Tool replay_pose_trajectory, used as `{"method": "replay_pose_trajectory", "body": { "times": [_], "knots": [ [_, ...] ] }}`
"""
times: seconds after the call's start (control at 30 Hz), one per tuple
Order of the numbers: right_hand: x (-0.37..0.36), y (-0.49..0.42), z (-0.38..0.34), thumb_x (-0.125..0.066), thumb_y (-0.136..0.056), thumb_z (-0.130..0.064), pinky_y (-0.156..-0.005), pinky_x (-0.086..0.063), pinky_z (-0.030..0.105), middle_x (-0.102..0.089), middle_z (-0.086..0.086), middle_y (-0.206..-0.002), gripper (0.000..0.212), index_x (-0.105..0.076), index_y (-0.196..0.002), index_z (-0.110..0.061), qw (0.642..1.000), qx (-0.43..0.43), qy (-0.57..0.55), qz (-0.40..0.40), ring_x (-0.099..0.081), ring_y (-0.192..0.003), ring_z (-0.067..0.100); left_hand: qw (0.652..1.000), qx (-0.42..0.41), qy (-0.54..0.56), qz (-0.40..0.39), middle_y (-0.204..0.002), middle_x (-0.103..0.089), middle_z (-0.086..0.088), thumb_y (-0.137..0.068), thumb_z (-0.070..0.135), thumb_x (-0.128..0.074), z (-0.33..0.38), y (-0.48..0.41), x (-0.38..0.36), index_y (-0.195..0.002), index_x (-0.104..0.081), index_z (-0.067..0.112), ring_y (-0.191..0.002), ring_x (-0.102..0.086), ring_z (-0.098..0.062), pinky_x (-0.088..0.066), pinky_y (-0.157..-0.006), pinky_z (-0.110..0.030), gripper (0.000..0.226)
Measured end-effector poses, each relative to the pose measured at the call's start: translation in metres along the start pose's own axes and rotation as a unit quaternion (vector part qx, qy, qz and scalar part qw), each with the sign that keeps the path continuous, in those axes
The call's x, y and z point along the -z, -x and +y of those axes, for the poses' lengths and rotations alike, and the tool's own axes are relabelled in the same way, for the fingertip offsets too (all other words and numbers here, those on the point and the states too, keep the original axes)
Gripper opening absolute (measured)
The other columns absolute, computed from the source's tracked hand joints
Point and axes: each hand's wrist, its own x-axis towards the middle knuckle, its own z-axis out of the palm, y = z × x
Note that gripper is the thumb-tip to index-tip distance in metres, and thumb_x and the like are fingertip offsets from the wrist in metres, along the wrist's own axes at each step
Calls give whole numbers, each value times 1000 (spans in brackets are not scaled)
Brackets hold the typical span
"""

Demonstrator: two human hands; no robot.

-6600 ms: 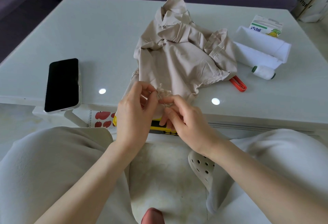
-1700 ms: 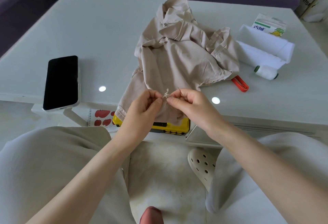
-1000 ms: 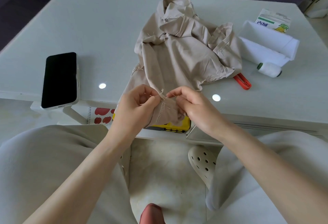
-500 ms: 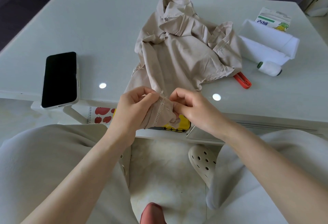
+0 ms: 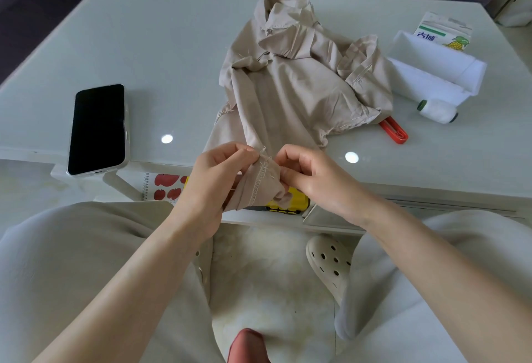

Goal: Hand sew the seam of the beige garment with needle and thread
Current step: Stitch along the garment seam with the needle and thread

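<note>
The beige garment lies crumpled on the white table, with one end hanging over the front edge. That hanging end shows a seam with pale zigzag stitching. My left hand pinches the cloth just left of the seam. On the seam's right side my right hand grips the cloth with curled fingers. A few loose thread ends stick up between the two hands. No needle can be made out.
A black phone lies at the table's left front. A white thread spool, a red clip, folded white cloth and a carton sit at the right. A yellow box shows under the table edge.
Both hands have pulled the garment's end further over the table edge and turned it, so the stitched seam now faces up between them. The needle seen earlier in my right hand no longer shows.
</note>
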Motion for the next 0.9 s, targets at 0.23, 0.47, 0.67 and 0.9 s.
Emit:
{"method": "replay_pose_trajectory", "body": {
  "times": [0.23,0.47,0.67,0.9],
  "knots": [
    [-1,1,-3,-47,-98,-8,-69,-47,28,-57,-1,-68,18,-56,-83,-13,999,-2,-44,-11,-53,-66,12,1000,8,14,-9,-68,-63,-8,-92,17,-53,-3,-3,2,-63,-65,17,-61,-60,-20,-50,-58,-30,31],
    [-2,2,-5,-46,-98,-8,-69,-47,32,-58,-4,-66,19,-56,-83,-12,997,-10,-80,-19,-54,-62,10,995,70,46,-48,-88,-60,-22,-83,22,-61,-7,-9,5,-82,-69,6,-76,-56,-30,-45,-66,-32,19],
    [-2,3,-5,-48,-96,-2,-58,-47,15,-61,-5,-66,18,-57,-82,-9,990,-9,-137,-35,-59,-59,5,987,108,77,-89,-86,-58,-21,-65,20,-68,-8,-12,6,-83,-68,5,-75,-56,-29,-50,-59,-25,24],
    [0,4,-1,-56,-87,-15,-70,-54,23,-65,-6,-68,8,-61,-81,-13,985,-14,-167,-37,-63,-66,7,982,108,102,-117,-70,-66,-17,-69,18,-66,-11,-13,5,-75,-70,4,-90,-59,-43,-46,-91,-45,15]
  ]
}}
